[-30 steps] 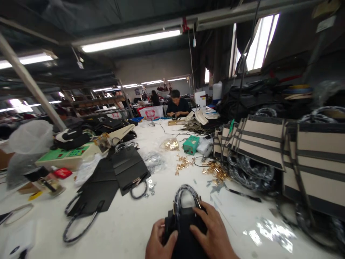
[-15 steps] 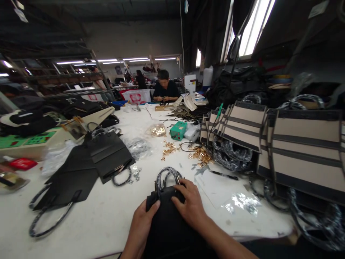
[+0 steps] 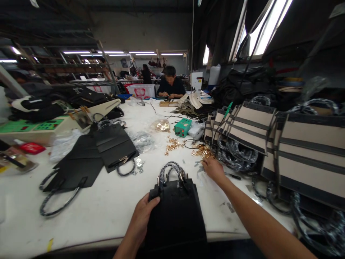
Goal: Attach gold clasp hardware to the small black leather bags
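Note:
My left hand (image 3: 144, 212) grips the left edge of a black handbag (image 3: 176, 212), thumb on its front and fingers behind. The bag stands upright at the table's near edge, its plastic-wrapped handles (image 3: 171, 167) pointing up, with metal fittings at their ends. Stretched out to the right, my right hand (image 3: 212, 169) is at the near edge of a pile of small gold metal fittings (image 3: 202, 150). Its fingers are bunched and point down; whatever lies between them is hidden. Flat silver metal plates (image 3: 198, 163) lie beside the fingertips.
Black bag panels with handles (image 3: 115, 144) lie to the left. At right stand stacked beige-and-black bag pieces (image 3: 309, 154). A green box (image 3: 182, 127), more gold fittings (image 3: 172, 144) and a clear plastic bag (image 3: 142, 141) sit mid-table. A co-worker (image 3: 171, 84) sits at the far end.
My right hand has left the top of the bag and moved right and forward to the gold fittings. The left hand keeps its hold. The view has shifted slightly.

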`<state>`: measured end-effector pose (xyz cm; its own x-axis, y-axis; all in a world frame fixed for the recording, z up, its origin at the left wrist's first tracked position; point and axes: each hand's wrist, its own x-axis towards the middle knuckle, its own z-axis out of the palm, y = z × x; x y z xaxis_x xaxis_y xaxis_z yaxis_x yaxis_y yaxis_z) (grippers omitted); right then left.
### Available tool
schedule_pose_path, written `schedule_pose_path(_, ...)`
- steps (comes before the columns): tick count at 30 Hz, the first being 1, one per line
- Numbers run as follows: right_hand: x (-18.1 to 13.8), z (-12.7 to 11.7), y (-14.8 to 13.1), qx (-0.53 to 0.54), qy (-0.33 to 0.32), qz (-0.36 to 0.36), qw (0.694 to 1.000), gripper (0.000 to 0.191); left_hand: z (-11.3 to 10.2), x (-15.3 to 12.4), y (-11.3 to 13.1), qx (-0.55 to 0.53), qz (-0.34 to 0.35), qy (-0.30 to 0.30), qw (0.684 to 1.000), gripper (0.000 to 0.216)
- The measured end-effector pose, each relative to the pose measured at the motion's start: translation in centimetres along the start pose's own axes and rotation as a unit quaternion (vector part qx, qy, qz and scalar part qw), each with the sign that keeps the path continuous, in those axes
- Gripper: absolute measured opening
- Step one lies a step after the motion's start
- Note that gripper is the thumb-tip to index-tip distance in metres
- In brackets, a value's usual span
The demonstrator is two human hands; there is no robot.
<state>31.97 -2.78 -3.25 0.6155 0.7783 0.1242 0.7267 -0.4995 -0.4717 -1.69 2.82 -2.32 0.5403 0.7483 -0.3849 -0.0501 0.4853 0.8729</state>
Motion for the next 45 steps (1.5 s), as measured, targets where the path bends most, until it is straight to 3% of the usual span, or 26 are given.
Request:
schedule_pose_path(3, 0.4, 0.5, 0.1, -0.026, -0.020, 0.013, 0.999, 0.023, -0.2, 0.0, -0.4, -0.039, 0.028, 0.010, 0.999, 0.034)
schedule_pose_path(9, 0.9, 0.4, 0.0, -0.019, -0.046, 0.022, 0.999, 0.023, 0.0, 0.1, -1.0, -0.031, 0.059, 0.102, 0.993, 0.034)
schedule_pose_path(14, 0.2, -1.0, -1.3, 0.063, -0.024, 0.012, 0.998, 0.019, 0.3, -0.9, -1.1, 0.013, 0.118, 0.095, 0.988, 0.053)
schedule_pose_path(17, -2.2, -2.3, -3.5, 0.141, -0.029, -0.003, 0.990, 0.030, 0.4, -1.0, -1.4, 0.064, 0.125, 0.093, 0.986, 0.054)
schedule_pose_path(19, -4.9, -2.6, -5.5, 0.241, -0.060, -0.014, 0.969, 0.035, 0.3, -0.7, -1.8, 0.092, 0.112, 0.096, 0.985, 0.045)
schedule_pose_path(21, -7.8, -2.4, -7.7, 0.401, -0.108, -0.011, 0.910, 0.035, 0.2, -0.5, -2.3, 0.120, 0.117, 0.113, 0.979, 0.037)
schedule_pose_path(23, -10.5, -1.7, -9.5, 0.479, -0.130, 0.004, 0.868, 0.036, 0.0, -0.3, -2.6, 0.152, 0.140, 0.137, 0.969, 0.030)
schedule_pose_path(28, -13.6, -0.4, -11.9, 0.465, -0.092, 0.024, 0.880, 0.034, 0.4, -0.8, -2.5, 0.217, 0.160, 0.171, 0.948, 0.028)
schedule_pose_path(33, -14.8, 0.5, -13.0, 0.464, -0.157, 0.012, 0.872, 0.029, 1.6, -1.5, -1.8, 0.219, 0.186, 0.194, 0.938, 0.028)
schedule_pose_path(36, -15.2, 1.4, -12.9, 0.443, -0.148, -0.009, 0.884, 0.027, 1.7, -1.8, -1.6, 0.213, 0.213, 0.219, 0.928, 0.021)
schedule_pose_path(39, -15.3, 2.2, -12.4, 0.409, -0.129, -0.039, 0.903, 0.026, 1.0, -1.9, -1.4, 0.187, 0.186, 0.240, 0.934, 0.024)
schedule_pose_path(41, -15.2, 2.7, -12.1, 0.399, -0.130, -0.042, 0.907, 0.027, 0.3, -2.1, -1.3, 0.137, 0.120, 0.237, 0.954, 0.037)
schedule_pose_path(45, -15.1, 3.7, -11.8, 0.418, -0.126, -0.017, 0.899, 0.027, -0.8, -2.8, -0.9, -0.005, 0.001, 0.148, 0.989, 0.050)
